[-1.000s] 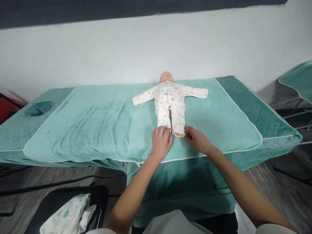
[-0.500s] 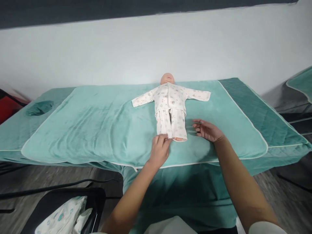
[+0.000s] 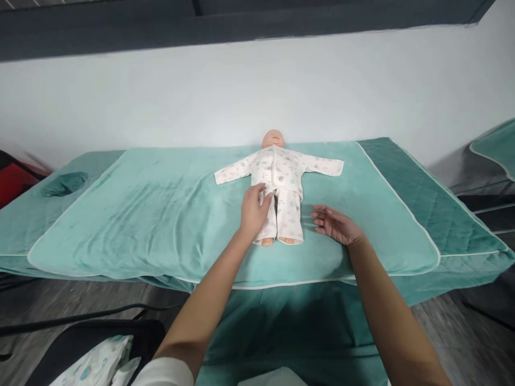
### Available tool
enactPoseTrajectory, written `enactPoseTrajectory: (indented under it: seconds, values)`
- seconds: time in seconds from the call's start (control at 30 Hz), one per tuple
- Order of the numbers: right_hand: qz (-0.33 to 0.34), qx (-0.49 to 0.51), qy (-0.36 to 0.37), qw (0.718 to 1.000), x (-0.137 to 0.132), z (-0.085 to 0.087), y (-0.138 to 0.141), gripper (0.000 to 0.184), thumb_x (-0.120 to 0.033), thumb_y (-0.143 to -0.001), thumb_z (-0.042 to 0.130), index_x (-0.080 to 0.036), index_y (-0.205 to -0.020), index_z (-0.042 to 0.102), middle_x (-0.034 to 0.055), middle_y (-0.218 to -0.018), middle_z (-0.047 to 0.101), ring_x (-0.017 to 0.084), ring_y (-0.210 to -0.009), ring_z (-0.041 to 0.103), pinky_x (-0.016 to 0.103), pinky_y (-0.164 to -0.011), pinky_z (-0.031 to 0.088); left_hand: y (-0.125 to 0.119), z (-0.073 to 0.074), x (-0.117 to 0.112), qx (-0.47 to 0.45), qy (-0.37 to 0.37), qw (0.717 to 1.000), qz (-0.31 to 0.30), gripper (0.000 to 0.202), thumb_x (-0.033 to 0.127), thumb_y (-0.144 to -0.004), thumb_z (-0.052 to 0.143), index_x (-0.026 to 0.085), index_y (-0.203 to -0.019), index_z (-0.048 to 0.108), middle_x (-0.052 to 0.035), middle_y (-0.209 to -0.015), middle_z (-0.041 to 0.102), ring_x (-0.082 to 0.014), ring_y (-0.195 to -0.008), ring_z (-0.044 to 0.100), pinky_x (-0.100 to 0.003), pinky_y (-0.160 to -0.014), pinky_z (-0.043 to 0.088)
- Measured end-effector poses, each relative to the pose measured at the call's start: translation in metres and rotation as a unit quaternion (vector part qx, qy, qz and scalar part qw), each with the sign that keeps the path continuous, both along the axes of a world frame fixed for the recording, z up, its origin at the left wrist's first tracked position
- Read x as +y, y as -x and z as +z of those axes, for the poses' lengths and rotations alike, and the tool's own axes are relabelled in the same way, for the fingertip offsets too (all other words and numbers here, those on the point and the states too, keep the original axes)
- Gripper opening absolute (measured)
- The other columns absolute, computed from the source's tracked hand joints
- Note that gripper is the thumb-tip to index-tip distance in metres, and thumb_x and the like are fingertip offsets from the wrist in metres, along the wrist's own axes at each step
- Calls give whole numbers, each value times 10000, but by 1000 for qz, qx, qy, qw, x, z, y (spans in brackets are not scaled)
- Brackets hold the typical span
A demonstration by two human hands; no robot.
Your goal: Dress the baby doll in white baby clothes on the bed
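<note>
The bed [image 3: 418, 182] stretches away to both sides of the doll [image 3: 277, 167]. Under the doll lies a sheet [image 3: 173, 214]. A chair [image 3: 148, 336] stands lower than the doll, off towards the left hand's side, with a cloth [image 3: 94, 363] on it. The doll rests on its back, arms spread, in a shirt [image 3: 287, 170] and pants [image 3: 288, 214]. The left hand [image 3: 253, 212] is over the doll's thigh, thumb apart from the fingers; I cannot tell whether they grip fabric. The right hand [image 3: 338, 226], just beside the doll's legs, has loosely curled, parted fingers holding nothing.
</note>
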State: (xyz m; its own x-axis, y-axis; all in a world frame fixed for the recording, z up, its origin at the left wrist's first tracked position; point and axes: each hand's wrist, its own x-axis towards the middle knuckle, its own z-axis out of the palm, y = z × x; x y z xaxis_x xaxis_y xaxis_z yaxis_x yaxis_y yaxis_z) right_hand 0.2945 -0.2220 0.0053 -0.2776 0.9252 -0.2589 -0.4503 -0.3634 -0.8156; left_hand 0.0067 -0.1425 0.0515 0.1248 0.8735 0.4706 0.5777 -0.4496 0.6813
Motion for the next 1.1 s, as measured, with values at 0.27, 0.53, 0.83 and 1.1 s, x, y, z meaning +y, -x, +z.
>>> enactPoseTrajectory:
  seconds: [0.27,0.53,0.83,1.1]
  values:
    - [-2,5,-4,1000,2,-3,-1,323,-397,-898,641,-267,-1194,657,38,-1158,728,148,-920,704,348,-849,584,-49,30,58,71,138,984,85,278,330,-892,646,262,-1157,599,-56,-961,759,-285,-996,704,-357,-797,479]
    - [17,38,-13,999,3,-6,-3,328,-384,-898,664,-257,-1200,668,40,-1161,731,146,-939,710,330,-848,586,-31,8,39,16,67,996,49,193,215,-895,550,235,-1078,607,-4,-822,674,-205,-811,654,-325,-770,486]
    - [14,26,-23,999,2,-6,-1,321,-388,-900,640,-255,-1192,660,50,-1161,728,154,-941,705,356,-877,581,-1,-16,18,120,-38,990,70,252,162,-904,521,223,-1122,632,-111,-1166,632,-311,-1119,572,-456,-975,479]
    - [15,49,-20,998,2,-5,-2,302,-374,-905,655,-256,-1182,678,26,-1130,733,134,-933,701,322,-856,580,15,-22,30,146,-72,986,20,122,221,-983,466,229,-974,587,-92,-1018,640,-262,-995,570,-408,-903,472]
